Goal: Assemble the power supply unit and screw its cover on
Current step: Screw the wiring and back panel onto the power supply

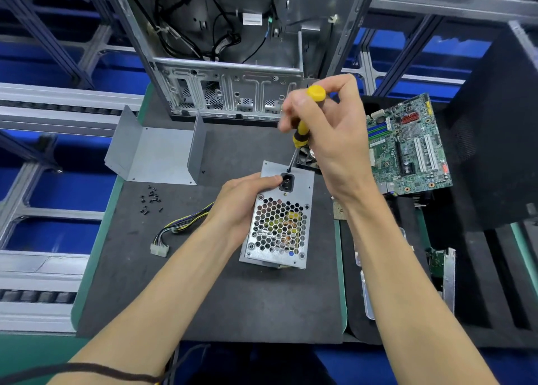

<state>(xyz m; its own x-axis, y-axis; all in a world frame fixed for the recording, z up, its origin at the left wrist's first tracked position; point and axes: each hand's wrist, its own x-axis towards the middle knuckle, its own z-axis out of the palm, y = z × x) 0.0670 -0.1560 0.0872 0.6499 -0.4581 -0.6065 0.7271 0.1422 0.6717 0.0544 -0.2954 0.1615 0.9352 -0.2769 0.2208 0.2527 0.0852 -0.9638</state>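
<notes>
Left hand (244, 201) curls around the power supply unit (279, 218) standing mid-mat. Right hand (329, 131), at one o'clock above it, grips a yellow screwdriver (302, 128), tip touching beside the socket. Cover (157, 149) lies at ten o'clock, loose screws (151, 200) at nine.

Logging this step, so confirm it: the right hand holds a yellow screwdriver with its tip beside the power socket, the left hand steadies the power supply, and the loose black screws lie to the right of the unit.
One detail is wrong. The head view shows the loose black screws on the mat to the left of the power supply, not the right. The rest holds: the right hand grips the yellow screwdriver, tip beside the power socket, while the left hand steadies the unit.
</notes>
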